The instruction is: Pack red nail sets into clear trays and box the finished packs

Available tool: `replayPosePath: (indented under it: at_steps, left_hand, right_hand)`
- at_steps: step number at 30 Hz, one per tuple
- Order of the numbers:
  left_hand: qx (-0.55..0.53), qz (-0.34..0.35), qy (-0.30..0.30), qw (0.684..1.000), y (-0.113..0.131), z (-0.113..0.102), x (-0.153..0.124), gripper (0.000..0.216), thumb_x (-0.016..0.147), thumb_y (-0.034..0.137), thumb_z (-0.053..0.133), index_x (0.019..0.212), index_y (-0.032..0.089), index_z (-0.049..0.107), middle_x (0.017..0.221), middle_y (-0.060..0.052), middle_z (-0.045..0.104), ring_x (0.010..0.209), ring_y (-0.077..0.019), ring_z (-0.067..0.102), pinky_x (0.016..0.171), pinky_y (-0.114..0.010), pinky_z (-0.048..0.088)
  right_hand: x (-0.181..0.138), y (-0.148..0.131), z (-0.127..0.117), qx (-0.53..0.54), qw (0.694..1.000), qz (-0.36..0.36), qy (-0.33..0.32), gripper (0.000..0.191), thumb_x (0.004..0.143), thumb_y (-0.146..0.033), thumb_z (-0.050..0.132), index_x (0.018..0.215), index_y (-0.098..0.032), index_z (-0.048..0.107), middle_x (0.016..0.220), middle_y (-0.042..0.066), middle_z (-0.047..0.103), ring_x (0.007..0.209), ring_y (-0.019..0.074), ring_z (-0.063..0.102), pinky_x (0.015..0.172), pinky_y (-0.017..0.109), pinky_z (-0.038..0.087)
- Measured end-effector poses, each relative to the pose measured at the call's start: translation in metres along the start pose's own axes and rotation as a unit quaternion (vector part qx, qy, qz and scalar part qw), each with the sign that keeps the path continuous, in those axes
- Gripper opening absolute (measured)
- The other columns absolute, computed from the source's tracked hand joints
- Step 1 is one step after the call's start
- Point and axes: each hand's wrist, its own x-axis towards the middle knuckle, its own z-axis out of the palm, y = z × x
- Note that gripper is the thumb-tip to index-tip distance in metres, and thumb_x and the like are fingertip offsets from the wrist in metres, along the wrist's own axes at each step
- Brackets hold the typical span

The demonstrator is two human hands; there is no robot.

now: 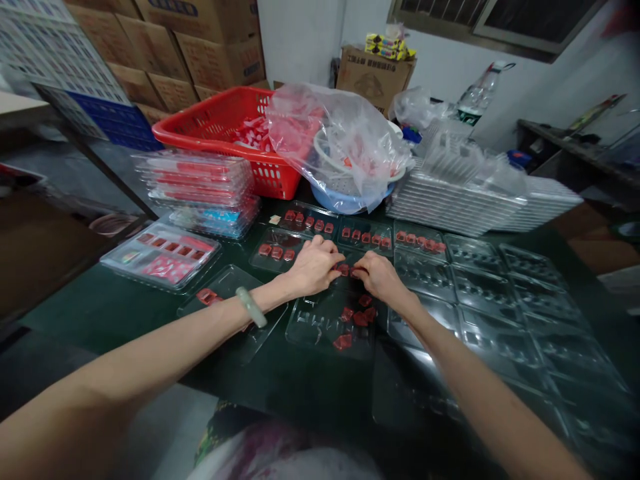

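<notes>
My left hand (315, 267), with a pale bangle (251, 307) on its wrist, is closed in a pinch at a small red translucent piece (343, 269) over a clear plastic tray. Close by on the right, my right hand (379, 275) pinches at another small red piece (355, 271) in the same tray; fingertips partly cover both. Nearer me, several loose red pieces (360, 318) lie on a clear tray (313, 327). Beyond the hands, clear trays hold rows of red pieces (367, 237). Left of my left hand, one tray holds three red pieces (277, 252).
Many clear trays (485, 287) cover the table's right side. Packed trays (200, 180) are stacked at left, behind a filled flat pack (163, 253). A red basket (225, 143), a plastic bag (345, 140) over bowls, and stacked trays (450, 200) stand at the back.
</notes>
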Motion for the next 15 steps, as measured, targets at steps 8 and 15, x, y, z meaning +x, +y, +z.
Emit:
replayPosePath:
  at_steps: [8, 15]
  left_hand:
    - [0.053, 0.037, -0.053, 0.997, -0.003, 0.014, 0.026, 0.011, 0.073, 0.018, 0.052, 0.078, 0.013, 0.060, 0.094, -0.014, 0.054, 0.101, -0.0321, 0.037, 0.081, -0.050, 0.027]
    - [0.015, -0.003, 0.002, 1.000, -0.001, -0.013, 0.018, 0.013, 0.079, 0.020, 0.045, 0.075, 0.015, 0.056, 0.086, -0.008, 0.057, 0.090, -0.0248, 0.044, 0.077, -0.041, 0.033]
  right_hand:
    - [0.000, -0.007, 0.005, -0.041, 0.999, 0.011, -0.024, 0.023, 0.087, -0.024, 0.042, 0.088, -0.016, 0.063, 0.095, 0.009, 0.054, 0.085, 0.0179, 0.056, 0.072, 0.026, 0.038]
    - [0.001, -0.013, 0.004, -0.010, 1.000, 0.022, 0.010, 0.016, 0.082, -0.018, 0.047, 0.079, -0.016, 0.063, 0.090, 0.009, 0.058, 0.084, 0.0182, 0.059, 0.071, 0.026, 0.041]
